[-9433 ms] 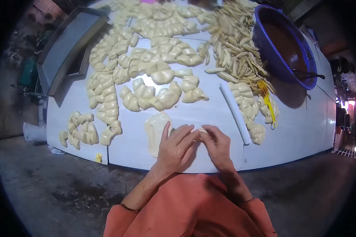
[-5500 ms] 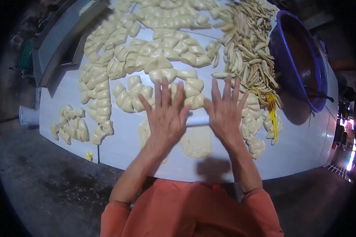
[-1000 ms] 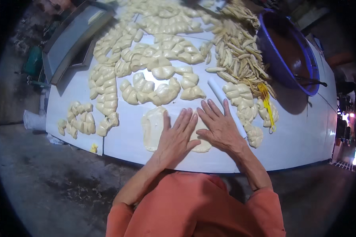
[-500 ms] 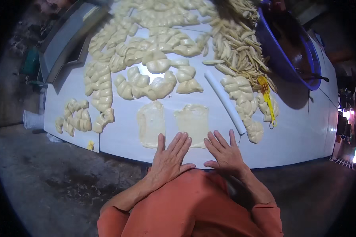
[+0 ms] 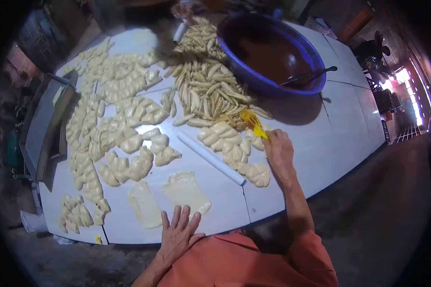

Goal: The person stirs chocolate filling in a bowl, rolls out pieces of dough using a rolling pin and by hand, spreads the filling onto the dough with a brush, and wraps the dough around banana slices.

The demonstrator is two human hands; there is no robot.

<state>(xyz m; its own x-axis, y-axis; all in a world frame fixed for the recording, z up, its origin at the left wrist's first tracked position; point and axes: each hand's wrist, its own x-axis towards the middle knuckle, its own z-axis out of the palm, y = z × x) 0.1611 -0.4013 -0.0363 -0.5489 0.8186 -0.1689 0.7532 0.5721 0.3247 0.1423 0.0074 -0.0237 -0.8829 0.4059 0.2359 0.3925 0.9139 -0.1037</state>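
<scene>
**Blue basin, pale dough on a white table**

Blue and wide, the basin (image 5: 273, 57) holds dark brown filling with a spoon (image 5: 309, 76) leaning on its rim. The right hand (image 5: 278, 150) closes on a yellow scraper (image 5: 254, 123) beside shaped dough pieces (image 5: 232, 148). The left hand (image 5: 177, 234) lies flat, fingers spread and empty, at the table edge (image 5: 292, 186), touching the nearer of two flattened dough sheets (image 5: 184, 191). A white rolling pin (image 5: 210, 158) lies between.

The right hand (image 5: 278, 152) grips a yellow scraper (image 5: 254, 122); the left hand (image 5: 177, 233) rests flat beside a flattened dough sheet (image 5: 184, 191).
</scene>
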